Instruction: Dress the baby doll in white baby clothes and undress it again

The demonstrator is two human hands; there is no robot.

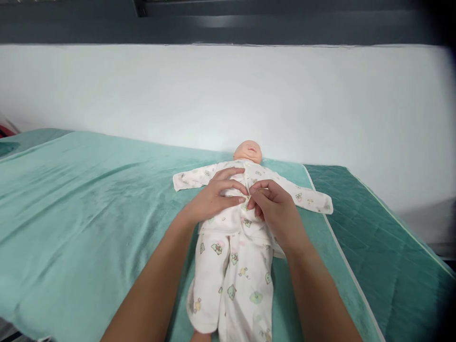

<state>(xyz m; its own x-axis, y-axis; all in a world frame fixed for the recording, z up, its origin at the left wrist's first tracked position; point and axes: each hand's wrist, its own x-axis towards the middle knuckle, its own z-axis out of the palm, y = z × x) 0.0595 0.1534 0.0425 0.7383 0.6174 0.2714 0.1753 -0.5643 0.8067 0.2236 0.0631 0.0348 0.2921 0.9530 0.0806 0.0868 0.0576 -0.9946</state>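
Mid-frame, the right hand pinched the doll's shirt, the left hand spread on it. The bottom edge cropped the trousers.

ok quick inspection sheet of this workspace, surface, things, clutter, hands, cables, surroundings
surface: light green cloth, softly creased; darker quilted cover showing at right
job's things: doll face up, head towards the wall; printed white top, sleeves spread; matching trousers
clutter: red item at the far left edge, too cut off to identify
left hand: resting on the top, fingers spread
right hand: fingertips pinched at the top's front opening
cables: nothing seen
surroundings: pale wall behind, dark beam above
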